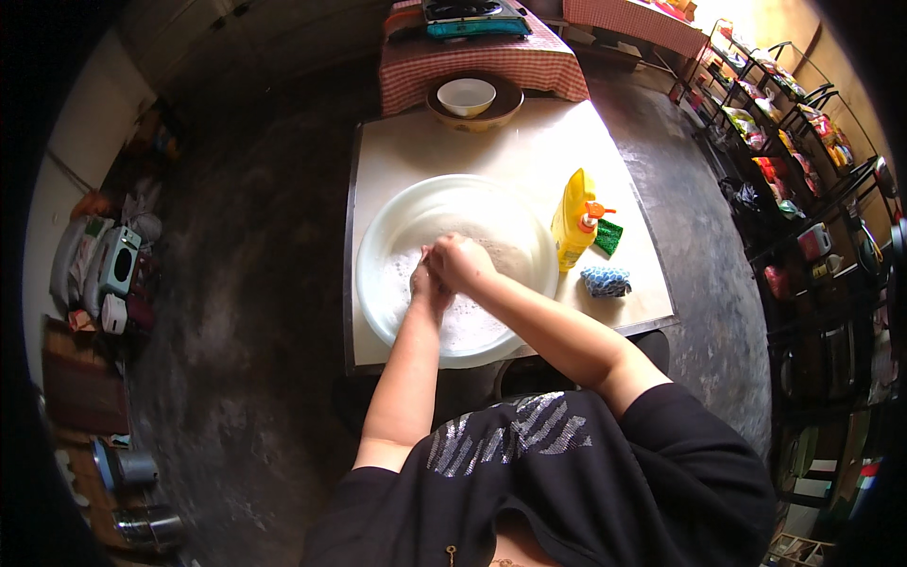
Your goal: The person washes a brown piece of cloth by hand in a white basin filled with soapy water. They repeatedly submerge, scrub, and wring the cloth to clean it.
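A wide, pale plastic basin point(375, 227) of sudsy water point(471, 322) stands before me on the table. Over the suds my left hand point(428, 278) and my right hand point(460, 261) press together near the basin's middle. The right hand is curled and lies partly over the left. Their fingers hide whatever may be between them, so I cannot tell if either holds something. Just right of the basin stands a yellow pump bottle point(572, 220) with an orange-and-white pump head. Beside it lie a green scouring pad point(609, 237) and a blue-and-white patterned sponge point(606, 282).
A white bowl point(466, 97) sits in a larger brown-rimmed bowl point(511, 106) at the far edge of the pale table point(397, 149). Beyond, a gas stove point(476, 18) rests on a red checked tablecloth point(482, 71). Black shelving point(769, 248) with packets lines the right side.
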### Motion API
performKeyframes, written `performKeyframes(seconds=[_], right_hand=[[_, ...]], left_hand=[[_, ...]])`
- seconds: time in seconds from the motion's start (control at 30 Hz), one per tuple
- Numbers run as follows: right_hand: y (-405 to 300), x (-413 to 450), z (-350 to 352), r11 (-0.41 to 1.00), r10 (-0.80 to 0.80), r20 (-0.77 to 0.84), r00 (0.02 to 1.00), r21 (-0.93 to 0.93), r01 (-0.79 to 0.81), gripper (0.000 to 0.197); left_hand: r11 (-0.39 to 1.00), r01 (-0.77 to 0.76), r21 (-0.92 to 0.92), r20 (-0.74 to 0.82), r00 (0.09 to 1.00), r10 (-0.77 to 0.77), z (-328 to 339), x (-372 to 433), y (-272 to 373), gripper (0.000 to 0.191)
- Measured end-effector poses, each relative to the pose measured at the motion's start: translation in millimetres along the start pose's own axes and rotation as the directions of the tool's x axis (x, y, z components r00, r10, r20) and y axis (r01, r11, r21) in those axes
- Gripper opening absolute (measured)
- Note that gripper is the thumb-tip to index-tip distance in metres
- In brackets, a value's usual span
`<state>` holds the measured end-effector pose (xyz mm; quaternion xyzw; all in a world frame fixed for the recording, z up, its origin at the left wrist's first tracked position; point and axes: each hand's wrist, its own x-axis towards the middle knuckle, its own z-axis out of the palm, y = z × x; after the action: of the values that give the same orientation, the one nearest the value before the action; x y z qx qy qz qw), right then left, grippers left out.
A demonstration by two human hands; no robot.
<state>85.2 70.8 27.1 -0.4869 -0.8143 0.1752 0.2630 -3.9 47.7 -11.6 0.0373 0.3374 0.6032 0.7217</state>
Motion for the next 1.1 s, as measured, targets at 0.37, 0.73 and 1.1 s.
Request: performKeyframes(seconds=[0.37,0.73,1.1], right_hand=[[-16.5,3.4,-11.6,0.994,0.11,0.019,0.994,-0.028,-0.11,0.034],[47.4,3.1,11.6,0.929,0.126,0.09,0.988,-0.36,-0.086,0.023],[65.9,14.6,15.8,0.702,0.26,0.236,0.936,0.62,-0.351,0.01]], left_hand=[[0.998,0.04,0.039,0.034,0.999,-0.041,0.9,-6.1,1.7,0.065],[0.975,-0.209,0.077,-0.413,0.884,0.222,-56.5,30.9,19.4,0.024],[0.937,-0.124,0.328,-0.575,0.761,0.301,-10.4,11.0,5.6,0.045]])
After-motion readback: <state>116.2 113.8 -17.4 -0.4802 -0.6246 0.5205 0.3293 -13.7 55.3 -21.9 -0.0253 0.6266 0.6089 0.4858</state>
